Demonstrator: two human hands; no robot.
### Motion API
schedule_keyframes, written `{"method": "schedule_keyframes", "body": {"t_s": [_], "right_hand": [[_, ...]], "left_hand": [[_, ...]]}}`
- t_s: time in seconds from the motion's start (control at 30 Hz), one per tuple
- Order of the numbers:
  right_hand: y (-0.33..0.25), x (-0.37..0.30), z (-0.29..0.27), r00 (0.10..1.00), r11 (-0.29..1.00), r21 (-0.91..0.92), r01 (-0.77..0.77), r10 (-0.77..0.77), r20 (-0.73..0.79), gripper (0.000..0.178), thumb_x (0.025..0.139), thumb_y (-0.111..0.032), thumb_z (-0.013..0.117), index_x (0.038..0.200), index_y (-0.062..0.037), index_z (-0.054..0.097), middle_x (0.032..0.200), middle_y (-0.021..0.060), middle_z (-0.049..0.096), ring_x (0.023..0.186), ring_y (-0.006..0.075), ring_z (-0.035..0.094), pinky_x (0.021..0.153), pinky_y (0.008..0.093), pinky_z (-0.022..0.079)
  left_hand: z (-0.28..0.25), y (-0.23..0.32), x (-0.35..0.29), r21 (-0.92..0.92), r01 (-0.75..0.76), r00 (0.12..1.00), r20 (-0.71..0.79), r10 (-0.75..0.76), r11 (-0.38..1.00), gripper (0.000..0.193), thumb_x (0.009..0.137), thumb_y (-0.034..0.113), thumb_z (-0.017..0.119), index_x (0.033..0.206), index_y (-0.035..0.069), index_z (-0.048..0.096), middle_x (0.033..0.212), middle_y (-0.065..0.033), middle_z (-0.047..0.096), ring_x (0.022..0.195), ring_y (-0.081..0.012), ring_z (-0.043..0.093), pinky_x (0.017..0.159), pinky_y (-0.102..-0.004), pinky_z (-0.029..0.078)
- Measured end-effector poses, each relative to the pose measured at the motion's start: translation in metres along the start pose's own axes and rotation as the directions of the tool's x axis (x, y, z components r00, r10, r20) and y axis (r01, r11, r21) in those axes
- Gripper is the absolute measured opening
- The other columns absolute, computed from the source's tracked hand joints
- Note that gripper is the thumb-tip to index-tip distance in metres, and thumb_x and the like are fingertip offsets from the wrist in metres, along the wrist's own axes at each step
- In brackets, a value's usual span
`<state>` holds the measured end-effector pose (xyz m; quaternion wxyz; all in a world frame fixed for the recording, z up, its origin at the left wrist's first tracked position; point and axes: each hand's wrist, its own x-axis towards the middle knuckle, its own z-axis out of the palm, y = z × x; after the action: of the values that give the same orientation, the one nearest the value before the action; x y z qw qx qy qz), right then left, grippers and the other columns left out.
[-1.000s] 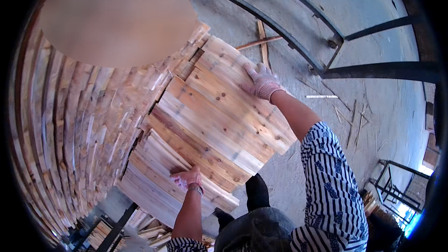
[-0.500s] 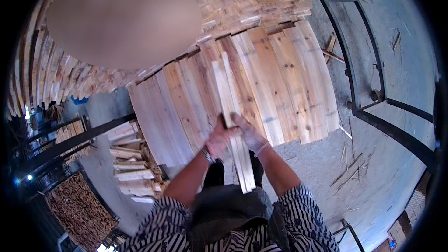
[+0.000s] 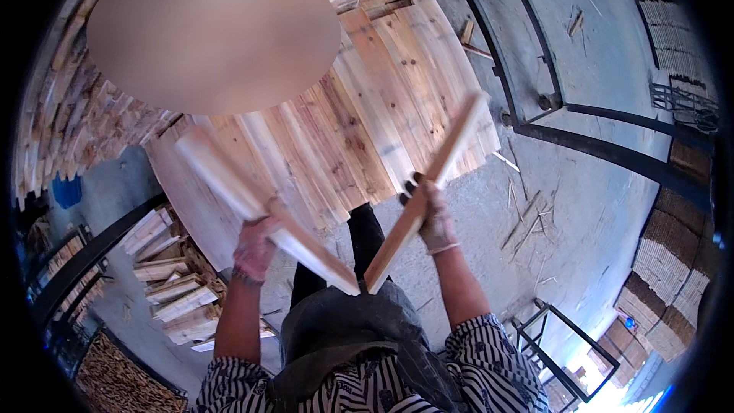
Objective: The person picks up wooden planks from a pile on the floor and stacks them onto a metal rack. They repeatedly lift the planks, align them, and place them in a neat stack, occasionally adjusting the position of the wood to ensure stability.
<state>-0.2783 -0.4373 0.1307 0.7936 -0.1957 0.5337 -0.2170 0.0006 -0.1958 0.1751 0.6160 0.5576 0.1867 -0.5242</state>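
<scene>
My left hand [image 3: 257, 249], in a pinkish glove, is closed around a pale wooden board [image 3: 223, 177] that slants up to the left and is smeared by motion at its far end. In my gloved right hand [image 3: 438, 222], with dark fingertips, is a second narrow wooden board [image 3: 391, 254], tilted up to the right. The two boards form a V, their near ends close together above my apron. Beyond them lies a layer of wide planks [image 3: 375, 99] set side by side, showing knots and brown grain. A blurred oval hides part of the upper left.
Stacked wood [image 3: 65, 99] rises along the far left. Cut wood pieces [image 3: 180, 294] lie heaped at the lower left beside a dark metal bar [image 3: 99, 248]. On the right stand a black metal frame [image 3: 589, 154] and stacked bundles [image 3: 673, 260]. Thin offcuts [image 3: 527, 222] lie on the concrete floor.
My hands have moved apart. The boards that were held together are now separated, one in each hand. The view has turned, so the plank layer appears farther left.
</scene>
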Motion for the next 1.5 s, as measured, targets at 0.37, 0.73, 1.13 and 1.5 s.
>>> {"method": "schedule_keyframes", "body": {"t_s": [0.37, 0.73, 1.13, 1.5], "right_hand": [[0.059, 0.091, -0.045, 0.963, 0.977, 0.215, -0.001, 0.058, -0.261, 0.064, 0.093, -0.061, 0.054, 0.136, -0.0137, 0.053, 0.127, 0.0054, 0.058, 0.115, 0.0271, 0.054, 0.102, 0.0499, 0.043], [0.062, 0.072, -0.052, 0.870, 0.986, -0.097, -0.134, 0.070, -0.488, 0.070, 0.091, -0.069, 0.047, 0.135, -0.0148, 0.048, 0.129, 0.0095, 0.054, 0.117, 0.0316, 0.051, 0.104, 0.0565, 0.039], [-0.029, 0.049, -0.123, 0.823, 0.969, -0.235, -0.073, -0.074, -0.564, 0.091, 0.080, -0.079, 0.055, 0.117, 0.0044, 0.046, 0.096, 0.0179, 0.057, 0.094, 0.0349, 0.057, 0.088, 0.0536, 0.051], [-0.054, 0.074, 0.044, 0.877, -0.232, -0.948, 0.218, -0.380, 0.294, 0.092, 0.083, -0.052, 0.069, 0.152, -0.0091, 0.024, 0.135, 0.0245, 0.050, 0.120, 0.0425, 0.050, 0.103, 0.0459, 0.044]], "left_hand": [[-0.198, -0.104, -0.076, -0.369, -0.165, 0.892, -0.451, -0.021, 0.915, 0.031, 0.085, 0.009, 0.064, 0.115, 0.002, 0.059, 0.112, -0.0072, 0.059, 0.110, -0.0213, 0.056, 0.103, -0.0343, 0.043], [-0.209, -0.198, -0.099, 0.141, -0.210, 0.776, -0.578, 0.252, 0.968, 0.025, 0.076, 0.005, 0.073, 0.097, 0.006, 0.060, 0.095, -0.0093, 0.059, 0.095, -0.0260, 0.061, 0.094, -0.0419, 0.050], [-0.183, -0.212, -0.003, -0.856, -0.361, 0.867, -0.454, -0.203, 0.371, 0.036, 0.085, 0.010, 0.068, 0.119, 0.004, 0.059, 0.108, -0.0115, 0.065, 0.103, -0.0284, 0.063, 0.096, -0.0414, 0.051], [-0.153, -0.103, -0.066, -0.337, -0.384, 0.764, -0.639, 0.091, 0.860, 0.074, 0.076, -0.004, 0.075, 0.141, 0.006, 0.040, 0.107, -0.0127, 0.064, 0.098, -0.0225, 0.064, 0.081, -0.0388, 0.056]]}}
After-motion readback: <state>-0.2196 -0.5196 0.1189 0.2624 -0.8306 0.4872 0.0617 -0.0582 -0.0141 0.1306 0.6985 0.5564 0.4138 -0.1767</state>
